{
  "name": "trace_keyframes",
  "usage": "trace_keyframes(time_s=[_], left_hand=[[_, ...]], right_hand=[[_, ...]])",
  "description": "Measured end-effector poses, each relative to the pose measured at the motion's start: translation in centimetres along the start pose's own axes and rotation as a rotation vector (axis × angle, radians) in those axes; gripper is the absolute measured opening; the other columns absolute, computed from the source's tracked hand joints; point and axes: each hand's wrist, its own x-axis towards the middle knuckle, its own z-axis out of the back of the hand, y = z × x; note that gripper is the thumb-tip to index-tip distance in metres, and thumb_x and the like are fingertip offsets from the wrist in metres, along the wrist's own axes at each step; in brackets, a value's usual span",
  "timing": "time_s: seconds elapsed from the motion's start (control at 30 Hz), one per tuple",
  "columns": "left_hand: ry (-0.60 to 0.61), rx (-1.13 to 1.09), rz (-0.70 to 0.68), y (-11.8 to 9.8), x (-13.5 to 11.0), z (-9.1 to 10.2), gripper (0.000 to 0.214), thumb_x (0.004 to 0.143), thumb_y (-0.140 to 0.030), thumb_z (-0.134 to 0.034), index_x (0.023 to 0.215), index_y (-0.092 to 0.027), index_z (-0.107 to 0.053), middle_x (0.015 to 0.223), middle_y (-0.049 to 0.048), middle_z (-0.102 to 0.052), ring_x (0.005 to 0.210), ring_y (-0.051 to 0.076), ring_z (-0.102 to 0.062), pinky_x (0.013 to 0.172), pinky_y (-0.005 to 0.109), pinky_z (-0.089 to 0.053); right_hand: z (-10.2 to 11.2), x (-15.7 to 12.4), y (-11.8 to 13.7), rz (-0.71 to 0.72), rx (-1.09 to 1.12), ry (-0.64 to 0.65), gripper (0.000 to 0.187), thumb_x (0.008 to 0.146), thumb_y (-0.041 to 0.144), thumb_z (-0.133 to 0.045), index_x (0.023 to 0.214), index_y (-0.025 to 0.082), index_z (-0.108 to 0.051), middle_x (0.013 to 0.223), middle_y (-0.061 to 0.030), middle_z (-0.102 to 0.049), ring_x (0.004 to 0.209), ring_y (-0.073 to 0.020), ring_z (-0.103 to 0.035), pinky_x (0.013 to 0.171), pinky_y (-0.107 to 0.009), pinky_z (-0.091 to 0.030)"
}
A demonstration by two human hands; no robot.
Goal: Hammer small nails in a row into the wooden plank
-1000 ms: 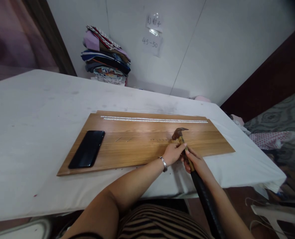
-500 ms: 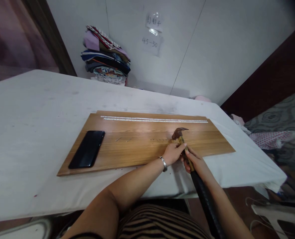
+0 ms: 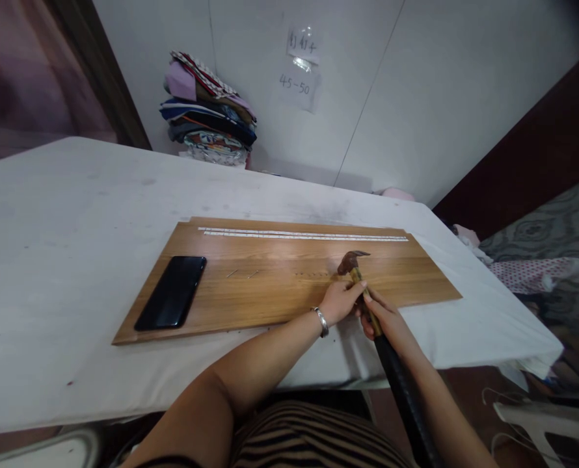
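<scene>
White cloth is covering the surface (image 3: 50, 273), w/ dark specks showing on it; a pale wall (image 3: 416, 97) is rising behind, bearing two taped paper notes (image 3: 296, 86), lower one reading "45-50". Far L: a pile of folded textiles (image 3: 211, 114) is resting against the wall; far R: a white cloth w/ red dots (image 3: 528, 273) is hanging beyond the surface's edge.

A wood-grain board (image 3: 250, 302) is lying flat nr the front edge. Along its far side two white graduated strips (image 3: 299, 234) are running roughly parallel, approx. end to end of the board. A black phone (image 3: 170, 292) is lying at the L end, screen up; to its R, two thin nails (image 3: 253, 274) are lying apart. Nr centre, a row of small dark marks (image 3: 311, 273) is showing; too small to tell if nails or holes.

L hand (image 3: 339, 301), w/ a silver bracelet (image 3: 321, 322) at the wrist, and R hand (image 3: 383, 317) are meeting on one claw hammer (image 3: 352, 261). Both are clamped on its handle, L nearer the head, R just below; L fingers are partly hidden. The rusty head is sitting over the board, just R of the row, contact unclear; the black grip is slanting back twd the person's striped top (image 3: 313, 435).
</scene>
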Motion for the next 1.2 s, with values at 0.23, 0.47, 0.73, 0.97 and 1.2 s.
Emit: trace_keyframes(time_s=[0.23,0.47,0.73,0.97,1.2], left_hand=[[0.001,-0.022,0.022,-0.65,-0.48,-0.02,0.049,0.092,-0.060,-0.052,0.069,-0.017,-0.059,0.050,-0.0016,-0.055,0.046,0.011,-0.052,0.053,0.023,-0.038],[-0.001,0.013,-0.011,-0.49,-0.40,0.06,0.051,0.091,-0.063,-0.051,0.068,-0.018,-0.058,0.050,-0.0009,-0.056,0.048,0.011,-0.053,0.054,0.024,-0.037],[-0.001,-0.010,0.004,-0.88,-0.61,0.01,0.049,0.093,-0.058,-0.051,0.067,-0.018,-0.058,0.049,-0.0011,-0.055,0.047,0.011,-0.051,0.053,0.024,-0.037],[0.000,-0.015,0.019,-0.43,-0.24,-0.01,0.051,0.092,-0.063,-0.052,0.069,-0.017,-0.059,0.051,-0.0008,-0.057,0.047,0.011,-0.053,0.054,0.024,-0.038],[0.017,-0.040,0.005,-0.37,-0.23,-0.07,0.049,0.092,-0.060,-0.052,0.069,-0.017,-0.058,0.051,-0.0009,-0.056,0.046,0.011,-0.051,0.051,0.024,-0.037]], right_hand=[[0.02,-0.01,0.06,-0.001,-0.003,0.011,0.063,0.082,0.059,-0.071,0.132,0.024,-0.060,0.068,0.0031,-0.064,0.035,-0.0065,-0.042,0.033,-0.020,-0.030],[0.07,-0.02,0.01,0.017,-0.001,0.005,0.063,0.081,0.061,-0.071,0.131,0.024,-0.060,0.068,0.0032,-0.064,0.035,-0.0068,-0.042,0.033,-0.020,-0.032],[0.07,-0.02,0.09,0.012,0.004,0.001,0.062,0.082,0.059,-0.071,0.132,0.025,-0.060,0.068,0.0030,-0.064,0.036,-0.0067,-0.043,0.032,-0.020,-0.032],[0.00,0.02,0.17,-0.006,-0.008,0.002,0.061,0.081,0.058,-0.072,0.131,0.024,-0.061,0.068,0.0028,-0.064,0.035,-0.0064,-0.042,0.032,-0.019,-0.030],[0.00,-0.04,0.21,0.013,0.002,0.004,0.061,0.081,0.058,-0.072,0.131,0.023,-0.061,0.068,0.0028,-0.064,0.035,-0.0061,-0.042,0.032,-0.019,-0.030]])
